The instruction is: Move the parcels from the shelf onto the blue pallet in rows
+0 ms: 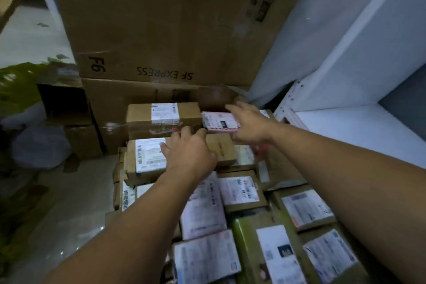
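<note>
The left hand (189, 152) is lying flat with open fingers on a brown box (222, 150), and the right hand (247, 123) is reaching with open fingers over a pink parcel (214, 121); neither is gripping. The parcels (239, 189) are sitting in a crowded pile, and the blue pallet is not showing. A hard push could be sending the ones at the edge sliding onto the floor (69, 203).

Light: dim, cool greenish cast, brightest on the white wall (334, 53) at right | Shadows: soft — deepest lay at the left edge around the plant (18, 85) | Blur: motion smear ran throughout, parcel labels (151, 156) mostly illegible | Distortion: wide-angle bowing tilted the edges of the big carton (149, 18)
</note>
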